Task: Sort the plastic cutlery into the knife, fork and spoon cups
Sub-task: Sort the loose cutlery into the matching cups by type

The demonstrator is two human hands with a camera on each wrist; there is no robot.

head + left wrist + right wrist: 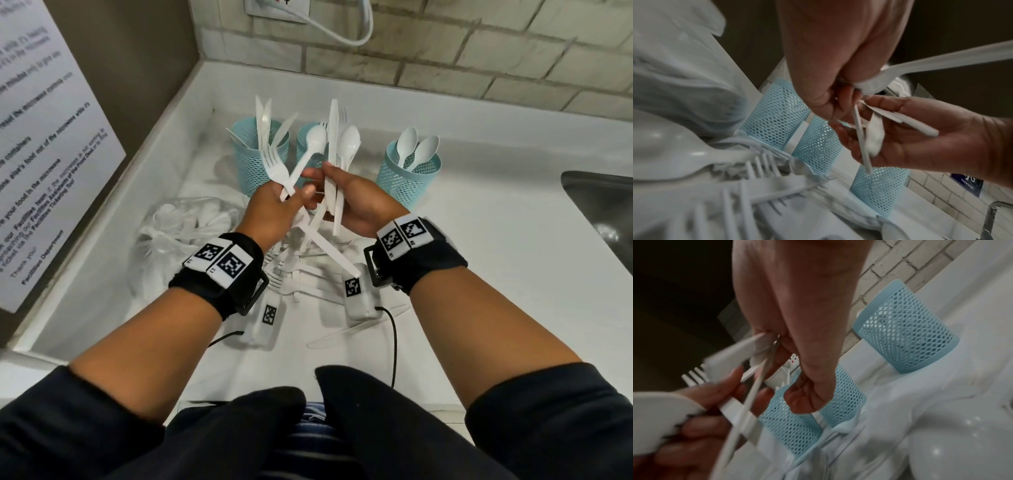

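Three pale blue mesh cups stand in a row at the back. The left cup point(255, 164) holds knives, the middle cup point(306, 145) is mostly hidden behind the held cutlery, and the right cup point(407, 174) holds spoons. My left hand point(274, 202) grips a white fork point(270, 161), a spoon point(315, 137) and a long handle that slants down to the right. My right hand point(352, 195) grips a knife point(333, 126) and a spoon point(350, 140) upright, its fingertips touching the left hand's bundle. Loose cutlery point(301, 274) lies on a white cloth beneath both hands.
A clear plastic bag point(185, 226) of cutlery lies at the left. A steel sink point(599, 212) opens at the right. A brick wall with a socket and cable stands behind, and a panel with a printed notice point(51, 137) closes the left side.
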